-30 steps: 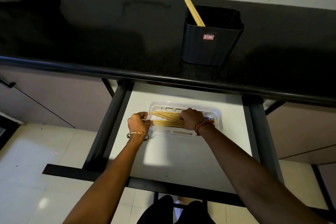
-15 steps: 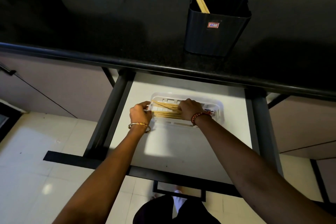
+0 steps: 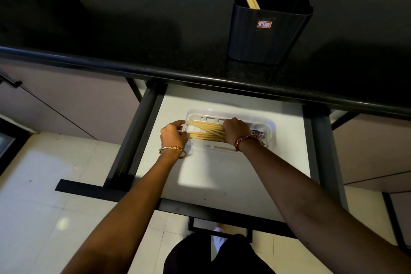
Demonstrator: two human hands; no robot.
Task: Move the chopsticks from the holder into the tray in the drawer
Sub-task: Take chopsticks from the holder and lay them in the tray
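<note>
Pale wooden chopsticks (image 3: pixel 205 132) lie bundled in the white slotted plastic tray (image 3: pixel 270 124) inside the open white drawer (image 3: pixel 222 180) — light, stiff, smooth sticks that likely roll and splay, best gathered mid-length. The right hand (image 3: pixel 235 130) curls over their right ends, gripping them; the left hand (image 3: pixel 173 134) clasps the tray's left rim. Two more stand in the black square holder (image 3: pixel 266 35) on the dark surface (image 3: pixel 111 29) — well apart from both hands.

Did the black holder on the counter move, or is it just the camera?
No. The holder sits the same way behind the counter edge, in line with the tray below. Only the view tilted, so everything slid up together.
</note>
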